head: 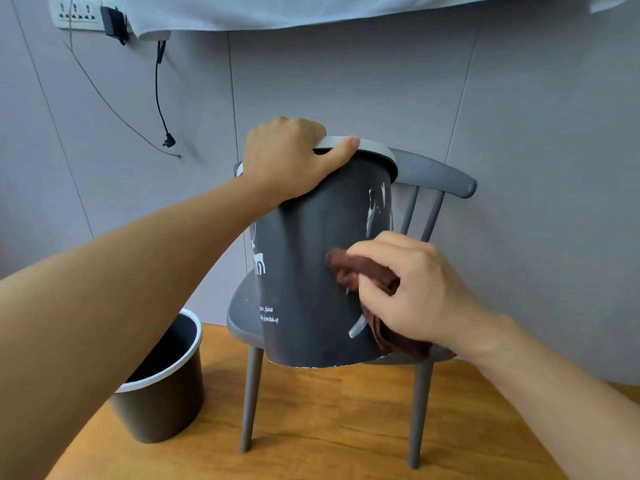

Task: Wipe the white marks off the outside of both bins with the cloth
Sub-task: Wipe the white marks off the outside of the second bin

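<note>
**Cloth on the raised bin, second bin on the floor**

Your left hand point(287, 161) grips the pale rim of the dark grey bin point(311, 271), thumb hooked over the near edge and the other fingers curled over the top, out of sight. You are holding this bin tilted in front of the grey chair point(433, 174); whether its lower edge rests on the chair seat or hangs clear of it cannot be told from this view.

Your right hand point(412, 289) clutches the brown cloth point(360, 271), fingers bunched around it, and presses it against the bin's side wall on the right. White marks point(375, 209) streak the wall just above the cloth, near the rim, and a short white mark point(356, 328) shows below the hand, beside the hanging tail of the cloth. On the left of the same wall you can see a printed white deer point(258, 258) and a couple of lines of small white lettering lower down.

The second bin point(162, 386), also dark grey with a pale rim, stands upright on the wooden floor point(329, 427) to the left of the chair, well apart from both hands. Behind it all, a grey wall carries a socket strip point(74, 12) with a black cable point(159, 98) hanging down
</note>
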